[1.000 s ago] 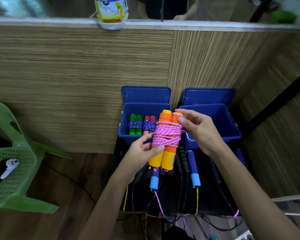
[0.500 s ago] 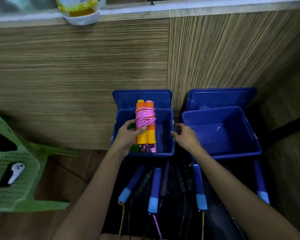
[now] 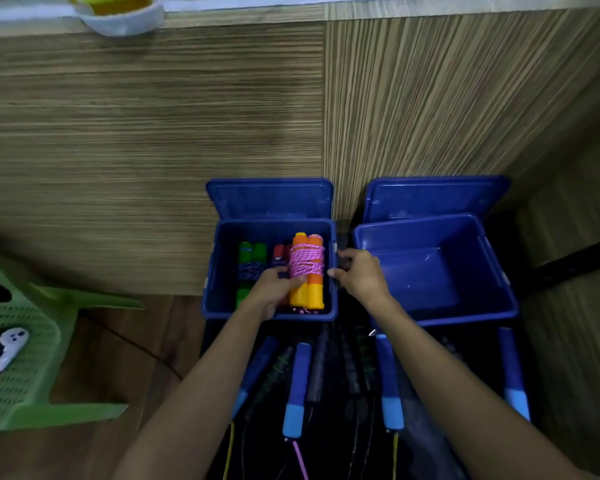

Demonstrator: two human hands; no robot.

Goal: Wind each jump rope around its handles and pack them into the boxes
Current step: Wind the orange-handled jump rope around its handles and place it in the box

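Wood-grain panelling backs two open blue boxes. Left hand (image 3: 274,289) grasps the orange-handled jump rope (image 3: 307,271), pink cord wound, inside the left box (image 3: 210,289); right hand (image 3: 359,277), at its 3 o'clock, curls on that box's rim.

- Two open blue boxes (image 3: 271,315) (image 3: 437,315), centre of frame.
- Three wound jump ropes in the left box: orange-handled (image 3: 307,271), green-handled (image 3: 252,252), red-handled (image 3: 278,252).
- Four blue-handled grips (image 3: 297,389) below the boxes.
- Two hands: left (image 3: 274,289), right (image 3: 359,273).
- One green chair (image 3: 25,375), lower left.
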